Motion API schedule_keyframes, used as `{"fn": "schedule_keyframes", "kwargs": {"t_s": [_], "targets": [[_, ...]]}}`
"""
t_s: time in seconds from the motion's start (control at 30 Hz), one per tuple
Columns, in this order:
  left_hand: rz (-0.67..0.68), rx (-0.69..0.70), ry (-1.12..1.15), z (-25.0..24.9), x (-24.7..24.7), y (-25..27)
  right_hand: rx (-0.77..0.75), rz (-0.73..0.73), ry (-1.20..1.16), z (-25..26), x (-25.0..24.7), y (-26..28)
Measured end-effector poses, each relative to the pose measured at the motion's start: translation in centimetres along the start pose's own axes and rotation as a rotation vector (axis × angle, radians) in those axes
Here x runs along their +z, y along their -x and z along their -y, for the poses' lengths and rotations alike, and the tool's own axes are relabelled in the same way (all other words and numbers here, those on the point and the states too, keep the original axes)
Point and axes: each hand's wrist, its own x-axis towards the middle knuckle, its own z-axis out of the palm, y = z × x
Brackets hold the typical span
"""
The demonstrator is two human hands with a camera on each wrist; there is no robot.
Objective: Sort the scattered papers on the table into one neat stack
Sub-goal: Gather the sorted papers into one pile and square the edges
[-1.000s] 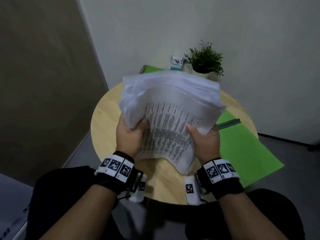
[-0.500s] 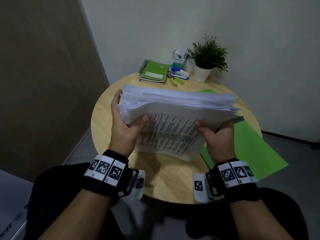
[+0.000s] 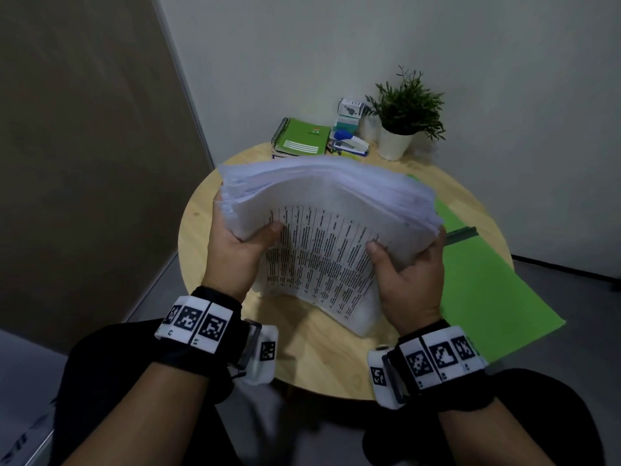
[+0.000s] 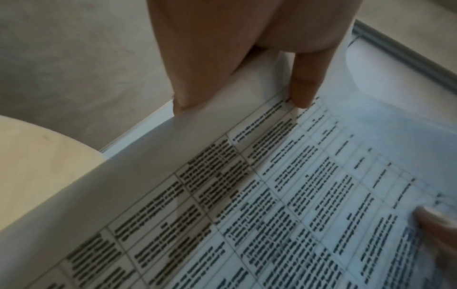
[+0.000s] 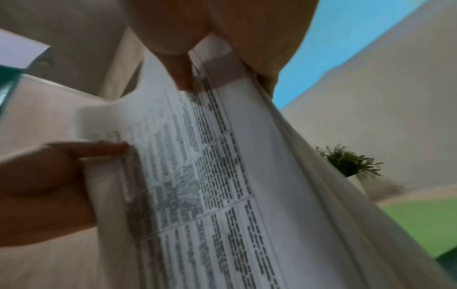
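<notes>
Both hands are up over the middle of the round wooden table (image 3: 215,331), and between them sits the whole stack of papers (image 3: 322,203), lifted and tilted, its lower edge hanging just above the tabletop near the front edge; whether it touches the wood I cannot tell. The left hand (image 3: 235,250) clamps the stack's left side, thumb pressed onto the printed top sheet, the other fingers wrapped behind and mostly hidden. The right hand (image 3: 410,274) grips the right side the same way, thumb on the printed table of text, fingers curled around the back. From the left wrist, the thumb tip lands right on the printed grid. From the right wrist, the sheets fan slightly apart along the gripped edge, so the stack is not squared. The top bows upward in an arch between the two grips.

A green folder (image 3: 487,290) lies flat at the table's right edge, overhanging it. At the far edge, a green spiral notebook (image 3: 302,139), a blue and white stapler (image 3: 349,142) beside it, and a potted plant (image 3: 403,116) in a white pot.
</notes>
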Motion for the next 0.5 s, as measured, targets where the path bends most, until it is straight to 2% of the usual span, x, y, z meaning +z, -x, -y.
{"fn": "schedule_keyframes", "kwargs": {"t_s": [0.13,0.27,0.37,0.5], "targets": [[0.005,0.022,-0.041,0.2,0.8,0.8,0.042,-0.053,0.030,-0.1,-0.3,-0.6],[-0.029,-0.020,-0.005,0.3,0.9,0.5,0.140,-0.013,-0.057,-0.6,-0.3,-0.9],[0.014,-0.041,-0.048,0.8,0.9,0.4,0.226,0.064,-0.073,-1.1,-0.6,-1.2],[0.046,-0.069,-0.026,1.7,0.3,0.1,0.232,0.107,-0.085,-1.3,-0.2,-0.9]]}}
